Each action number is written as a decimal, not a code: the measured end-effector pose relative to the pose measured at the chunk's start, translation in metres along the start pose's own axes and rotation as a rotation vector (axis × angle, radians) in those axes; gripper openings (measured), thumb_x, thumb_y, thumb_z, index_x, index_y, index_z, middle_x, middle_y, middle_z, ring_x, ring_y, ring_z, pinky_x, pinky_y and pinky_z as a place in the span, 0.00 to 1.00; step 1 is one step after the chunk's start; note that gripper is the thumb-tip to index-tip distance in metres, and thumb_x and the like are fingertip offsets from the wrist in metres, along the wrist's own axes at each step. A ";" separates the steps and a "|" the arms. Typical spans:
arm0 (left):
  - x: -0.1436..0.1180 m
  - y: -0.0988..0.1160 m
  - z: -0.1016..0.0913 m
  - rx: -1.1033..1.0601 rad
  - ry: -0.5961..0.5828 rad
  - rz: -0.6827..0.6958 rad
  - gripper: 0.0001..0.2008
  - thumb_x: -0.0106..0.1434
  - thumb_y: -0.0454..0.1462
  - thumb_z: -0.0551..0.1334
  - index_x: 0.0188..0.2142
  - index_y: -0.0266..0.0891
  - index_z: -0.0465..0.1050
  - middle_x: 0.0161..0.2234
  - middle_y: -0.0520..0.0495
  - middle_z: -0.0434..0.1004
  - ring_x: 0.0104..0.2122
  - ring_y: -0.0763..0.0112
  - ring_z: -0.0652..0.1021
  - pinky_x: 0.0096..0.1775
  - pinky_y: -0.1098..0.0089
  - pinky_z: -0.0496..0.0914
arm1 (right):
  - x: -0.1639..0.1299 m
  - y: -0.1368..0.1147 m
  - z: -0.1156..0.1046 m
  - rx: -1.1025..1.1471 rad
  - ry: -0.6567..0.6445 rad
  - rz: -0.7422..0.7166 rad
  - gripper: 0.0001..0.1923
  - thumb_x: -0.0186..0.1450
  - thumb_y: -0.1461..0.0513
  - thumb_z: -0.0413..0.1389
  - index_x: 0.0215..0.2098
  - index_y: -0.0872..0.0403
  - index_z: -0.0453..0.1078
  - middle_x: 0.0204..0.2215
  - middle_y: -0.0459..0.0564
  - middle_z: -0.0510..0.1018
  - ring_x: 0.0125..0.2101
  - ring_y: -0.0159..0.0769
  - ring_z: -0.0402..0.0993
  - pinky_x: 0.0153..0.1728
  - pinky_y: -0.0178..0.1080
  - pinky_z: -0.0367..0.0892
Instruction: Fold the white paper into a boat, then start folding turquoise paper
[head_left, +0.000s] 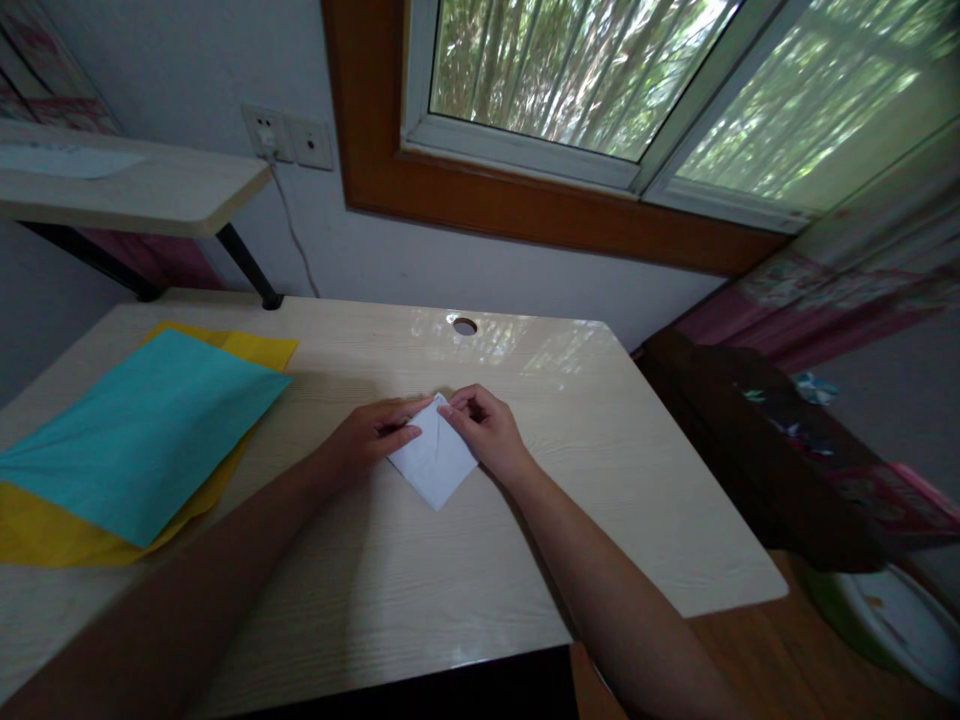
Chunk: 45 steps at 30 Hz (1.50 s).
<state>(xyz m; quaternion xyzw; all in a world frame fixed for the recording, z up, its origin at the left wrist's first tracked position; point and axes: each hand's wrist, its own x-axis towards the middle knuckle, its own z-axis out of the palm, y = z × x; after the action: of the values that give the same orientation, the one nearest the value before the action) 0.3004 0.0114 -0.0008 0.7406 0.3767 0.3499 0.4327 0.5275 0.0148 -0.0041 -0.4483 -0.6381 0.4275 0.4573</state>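
Observation:
A small folded white sheet of paper (435,468) lies on the table in a diamond shape, one corner pointing toward me and one away. A crease line runs down from its far corner. My left hand (375,430) pinches its left edge, thumb on top and fingers along the upper left side. At the upper right edge, my right hand (487,425) grips the paper near the far corner with thumb and bent fingers. The fingertips under the paper are hidden.
To the left, a turquoise sheet (165,430) lies on a yellow sheet (262,348). A raised shelf (172,190) stands at the back left of the wooden table (630,480). The tabletop has a cable hole (465,326) near the wall. A white basin (892,620) is at the lower right.

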 end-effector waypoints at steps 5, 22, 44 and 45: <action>-0.001 -0.002 0.002 -0.072 -0.033 -0.033 0.29 0.63 0.45 0.64 0.63 0.46 0.67 0.62 0.43 0.70 0.53 0.56 0.78 0.50 0.62 0.73 | 0.000 0.000 -0.001 0.017 0.057 0.021 0.14 0.61 0.51 0.64 0.36 0.50 0.71 0.27 0.45 0.75 0.27 0.34 0.70 0.28 0.36 0.64; 0.000 0.006 0.002 -0.149 0.138 -0.229 0.22 0.64 0.45 0.61 0.55 0.41 0.76 0.32 0.49 0.82 0.30 0.67 0.78 0.31 0.71 0.72 | 0.005 0.004 -0.001 0.092 0.167 -0.004 0.15 0.60 0.54 0.65 0.40 0.49 0.67 0.27 0.42 0.72 0.27 0.32 0.68 0.28 0.35 0.64; 0.004 0.000 -0.001 -0.233 0.385 -0.278 0.25 0.63 0.52 0.64 0.51 0.37 0.76 0.37 0.44 0.81 0.34 0.65 0.78 0.36 0.67 0.75 | 0.012 0.014 -0.008 0.203 0.103 0.006 0.21 0.59 0.54 0.65 0.46 0.48 0.64 0.24 0.38 0.71 0.26 0.31 0.67 0.29 0.34 0.63; 0.004 -0.001 -0.002 -0.237 0.398 -0.274 0.24 0.63 0.51 0.64 0.51 0.37 0.76 0.37 0.45 0.81 0.34 0.65 0.78 0.35 0.67 0.75 | 0.012 0.014 -0.009 0.211 0.111 0.009 0.21 0.59 0.53 0.66 0.46 0.48 0.65 0.24 0.39 0.72 0.26 0.31 0.67 0.29 0.35 0.63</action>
<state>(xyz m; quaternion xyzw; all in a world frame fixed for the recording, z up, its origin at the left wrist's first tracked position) 0.3002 0.0160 0.0001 0.5434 0.5075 0.4683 0.4774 0.5363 0.0308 -0.0127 -0.4233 -0.5613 0.4687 0.5348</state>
